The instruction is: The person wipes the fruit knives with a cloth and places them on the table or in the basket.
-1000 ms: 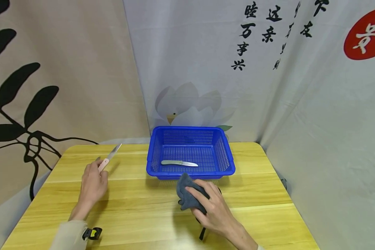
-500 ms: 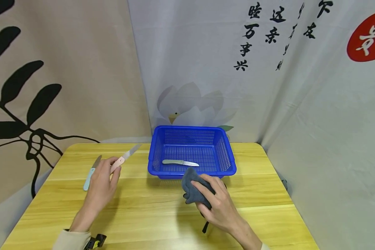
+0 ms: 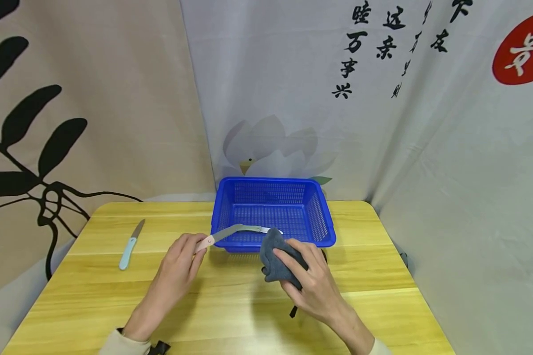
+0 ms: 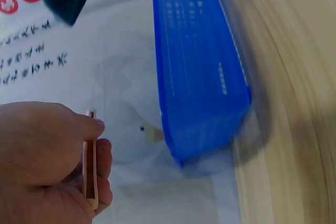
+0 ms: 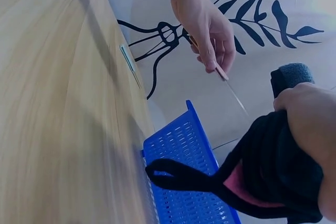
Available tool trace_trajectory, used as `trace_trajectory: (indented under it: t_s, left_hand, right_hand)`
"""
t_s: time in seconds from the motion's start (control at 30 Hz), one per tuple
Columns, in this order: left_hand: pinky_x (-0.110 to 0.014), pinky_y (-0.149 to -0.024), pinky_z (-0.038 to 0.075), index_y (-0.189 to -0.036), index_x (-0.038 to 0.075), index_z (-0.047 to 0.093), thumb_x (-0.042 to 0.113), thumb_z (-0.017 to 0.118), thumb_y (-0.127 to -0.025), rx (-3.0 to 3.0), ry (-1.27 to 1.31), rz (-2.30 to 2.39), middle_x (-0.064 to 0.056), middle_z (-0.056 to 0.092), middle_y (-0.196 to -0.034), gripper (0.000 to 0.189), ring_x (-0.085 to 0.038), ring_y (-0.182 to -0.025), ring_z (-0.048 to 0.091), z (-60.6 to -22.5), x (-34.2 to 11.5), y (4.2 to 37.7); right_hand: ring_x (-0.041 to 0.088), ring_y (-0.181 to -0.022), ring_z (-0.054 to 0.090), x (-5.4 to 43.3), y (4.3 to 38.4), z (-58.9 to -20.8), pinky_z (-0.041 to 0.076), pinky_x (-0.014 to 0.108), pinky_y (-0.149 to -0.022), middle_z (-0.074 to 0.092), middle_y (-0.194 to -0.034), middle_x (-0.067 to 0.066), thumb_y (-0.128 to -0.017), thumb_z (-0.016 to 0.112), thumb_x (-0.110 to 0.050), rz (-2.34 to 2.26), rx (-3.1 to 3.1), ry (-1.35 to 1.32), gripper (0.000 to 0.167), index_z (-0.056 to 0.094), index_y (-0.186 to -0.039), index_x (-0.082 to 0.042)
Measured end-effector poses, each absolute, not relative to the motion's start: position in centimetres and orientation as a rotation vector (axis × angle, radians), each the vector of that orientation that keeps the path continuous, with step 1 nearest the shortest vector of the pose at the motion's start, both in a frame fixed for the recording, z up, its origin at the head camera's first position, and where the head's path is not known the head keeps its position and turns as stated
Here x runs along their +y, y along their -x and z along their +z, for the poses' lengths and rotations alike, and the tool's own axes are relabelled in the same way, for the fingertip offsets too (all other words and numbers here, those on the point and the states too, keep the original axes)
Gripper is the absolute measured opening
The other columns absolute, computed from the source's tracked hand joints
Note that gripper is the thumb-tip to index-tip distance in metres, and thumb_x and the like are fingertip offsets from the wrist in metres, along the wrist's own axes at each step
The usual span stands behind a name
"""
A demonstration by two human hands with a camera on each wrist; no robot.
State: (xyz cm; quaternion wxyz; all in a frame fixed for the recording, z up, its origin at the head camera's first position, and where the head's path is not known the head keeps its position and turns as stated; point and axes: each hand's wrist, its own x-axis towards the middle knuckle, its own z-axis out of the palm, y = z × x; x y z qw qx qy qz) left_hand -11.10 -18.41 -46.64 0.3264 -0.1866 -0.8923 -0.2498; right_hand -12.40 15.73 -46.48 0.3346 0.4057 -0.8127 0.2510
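Observation:
My left hand [image 3: 177,268] pinches the pale pink handle of a small knife [image 3: 225,231], its blade pointing right. In the head view the blade overlaps the front left of the blue basket [image 3: 217,212]. The left wrist view shows the handle [image 4: 90,169] edge-on between thumb and fingers. My right hand [image 3: 313,286] holds a bunched dark grey cloth [image 3: 275,261] just right of the blade tip, in front of the basket. From the right wrist, a black loop [image 5: 178,174] hangs by the dark bundle. A knife with a pale green handle [image 3: 250,228] lies in the basket, partly covered.
Another knife, with a light blue handle [image 3: 127,254], lies on the left of the wooden table [image 3: 71,305], blade pointing away. The basket stands at the table's back edge, before a printed curtain [image 3: 266,74].
My left hand has carried the pink-handled knife rightward from the table's left side to the cloth and basket, uncovering the light blue knife. My right hand has shifted slightly right and up with the cloth.

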Motion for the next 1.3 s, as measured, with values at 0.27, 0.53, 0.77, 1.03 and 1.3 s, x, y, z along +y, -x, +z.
trace_trajectory:
  t_s: [0.27, 0.53, 0.77, 1.03, 1.3]
  left_hand:
    - [-0.049, -0.085, 0.065, -0.123, 0.0, 0.073, -0.006, 0.086, -0.092, -2.324, 0.612, -0.554, -0.013, 0.075, -0.109, 0.034, -0.028, -0.098, 0.072, -46.6, -16.0, 11.1]
    - [-0.045, -0.083, 0.064, -0.124, 0.0, 0.073, 0.003, 0.075, -0.105, -2.298, 0.72, -0.511, -0.01, 0.074, -0.109, 0.02, -0.025, -0.098, 0.073, -46.9, -13.9, 11.0]
    - [-0.041, -0.083, 0.062, -0.125, 0.001, 0.073, 0.003, 0.078, -0.1, -2.28, 0.774, -0.517, -0.007, 0.074, -0.11, 0.026, -0.022, -0.097, 0.071, -46.6, -12.6, 10.8]
    - [-0.036, -0.078, 0.057, -0.125, 0.004, 0.072, 0.007, 0.075, -0.103, -2.313, 0.791, -0.518, -0.004, 0.073, -0.109, 0.022, -0.018, -0.095, 0.069, -46.7, -12.3, 10.6]
    - [-0.036, -0.08, 0.058, -0.126, 0.004, 0.073, 0.009, 0.072, -0.106, -2.35, 0.773, -0.515, -0.004, 0.074, -0.111, 0.02, -0.018, -0.099, 0.07, -46.8, -12.5, 10.3]
  right_hand:
    - [0.035, -0.124, 0.064, 15.4, 12.7, -46.1, 0.055, 0.057, -0.1, 0.068, -0.148, 0.019, -0.084, 0.09, -0.018, 0.546, -2.134, -1.058, 0.071, 0.071, -0.151, -0.018]
    - [0.036, -0.119, 0.063, 14.5, 12.5, -45.9, 0.058, 0.055, -0.097, 0.07, -0.144, 0.017, -0.078, 0.099, -0.024, 0.336, -2.104, -1.08, 0.077, 0.071, -0.15, -0.021]
    - [0.035, -0.115, 0.066, 13.3, 12.2, -46.3, 0.059, 0.05, -0.097, 0.071, -0.144, 0.014, -0.08, 0.101, -0.03, 0.149, -2.105, -1.079, 0.074, 0.072, -0.149, -0.026]
    - [0.037, -0.117, 0.065, 13.2, 11.9, -46.6, 0.058, 0.049, -0.099, 0.07, -0.145, 0.013, -0.091, 0.09, -0.029, 0.074, -2.196, -1.052, 0.057, 0.073, -0.146, -0.03]
    - [0.038, -0.116, 0.066, 13.7, 12.2, -46.8, 0.06, 0.051, -0.097, 0.07, -0.143, 0.014, -0.092, 0.086, -0.027, 0.08, -2.172, -1.034, 0.056, 0.074, -0.146, -0.029]
